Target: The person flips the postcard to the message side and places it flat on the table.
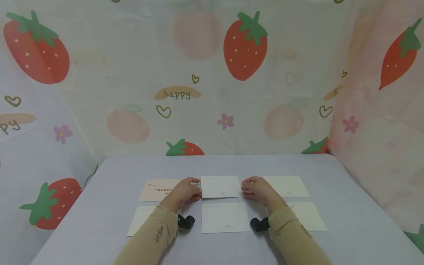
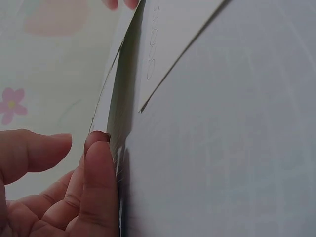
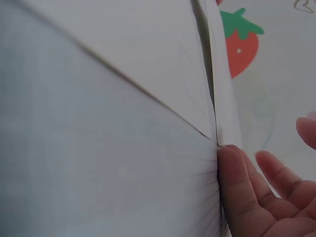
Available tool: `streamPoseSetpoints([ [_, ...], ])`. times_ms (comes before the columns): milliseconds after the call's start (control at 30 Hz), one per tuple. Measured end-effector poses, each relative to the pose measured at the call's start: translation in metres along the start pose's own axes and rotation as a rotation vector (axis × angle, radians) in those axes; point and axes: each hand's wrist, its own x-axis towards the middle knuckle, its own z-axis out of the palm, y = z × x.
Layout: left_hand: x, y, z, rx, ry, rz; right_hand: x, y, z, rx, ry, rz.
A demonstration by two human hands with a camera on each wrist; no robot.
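Observation:
A white postcard-like card lies in the middle of the back row, its front edge slightly raised over a thin shadow. My left hand is at its left edge. In the left wrist view a fingertip touches the card's corner, with the thumb held apart. At the right edge is my right hand. A fingertip meets the card's corner in the right wrist view, the thumb again away from it. Directly in front lies another white card, flat on the table.
A pinkish card with red print lies at back left, partly behind the left hand. Cream cards lie at back right, front right and front left. All rest on a white-covered table before a strawberry-patterned curtain.

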Motion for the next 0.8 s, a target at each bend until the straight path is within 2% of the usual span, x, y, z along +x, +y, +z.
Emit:
streamPoseSetpoints([
  [300, 0.0001, 0.0000, 0.0020, 0.039, 0.023, -0.006, 0.0021, 0.0004, -0.0002, -0.015, -0.002, -0.002],
  [533, -0.0031, 0.0032, 0.0056, 0.090, 0.015, 0.012, 0.0021, 0.0003, 0.0003, -0.023, 0.003, 0.000],
  [800, -0.0017, 0.0036, 0.0075, 0.086, 0.018, 0.007, -0.0028, -0.0023, 0.0002, -0.027, -0.001, -0.006],
])
